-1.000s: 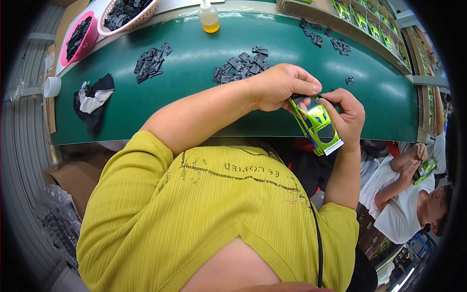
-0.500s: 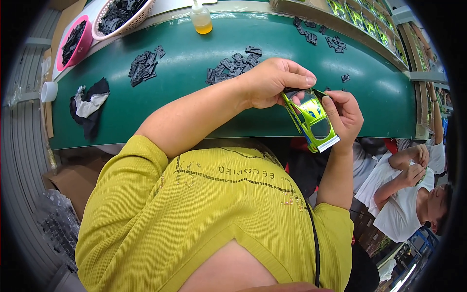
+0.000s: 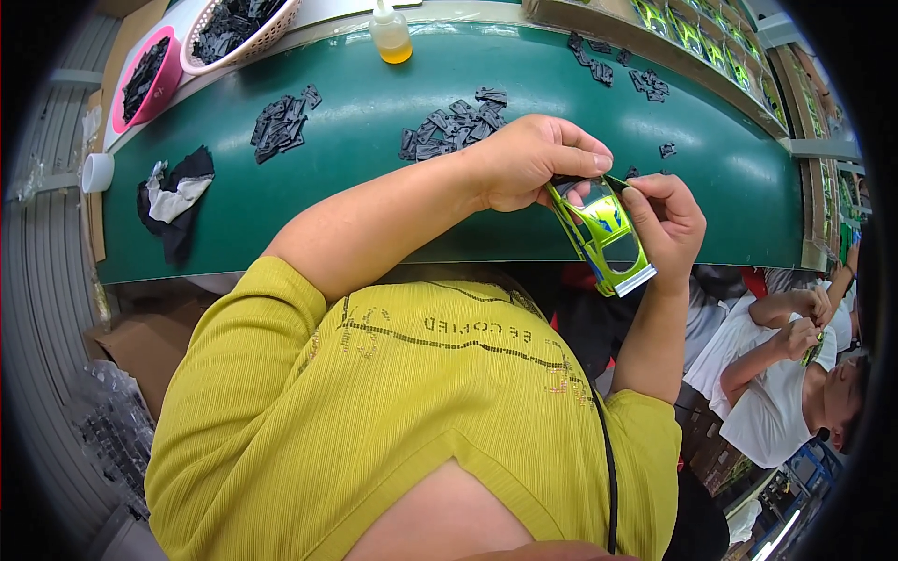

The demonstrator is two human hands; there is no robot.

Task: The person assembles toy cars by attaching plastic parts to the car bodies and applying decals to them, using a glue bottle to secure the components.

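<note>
A lime-green toy car body (image 3: pixel 603 224) with dark windows and a pale strip at its near end is held between my hands, just over the front edge of the green table. My left hand (image 3: pixel 543 164) is closed, thumb and fingers pinching the far end of the car body. On the right side, my right hand (image 3: pixel 669 224) grips the same car body with thumb and bent fingers. Any small part under my fingertips is hidden. Beyond my left wrist lies a pile of black plastic parts (image 3: pixel 440 133).
Another black-part pile (image 3: pixel 281 126) lies left, with a dark cloth (image 3: pixel 173 210) and a white ring (image 3: pixel 96 173). At the back stand a pink bowl (image 3: pixel 168 84), a basket (image 3: pixel 198 54), a bottle of yellow liquid (image 3: pixel 391 37) and a tray of green car bodies (image 3: pixel 716 51). A co-worker (image 3: pixel 790 374) sits right.
My hands and the car body have shifted very slightly to the right in the picture, and the grip looks the same. The co-worker's hands have moved a little.
</note>
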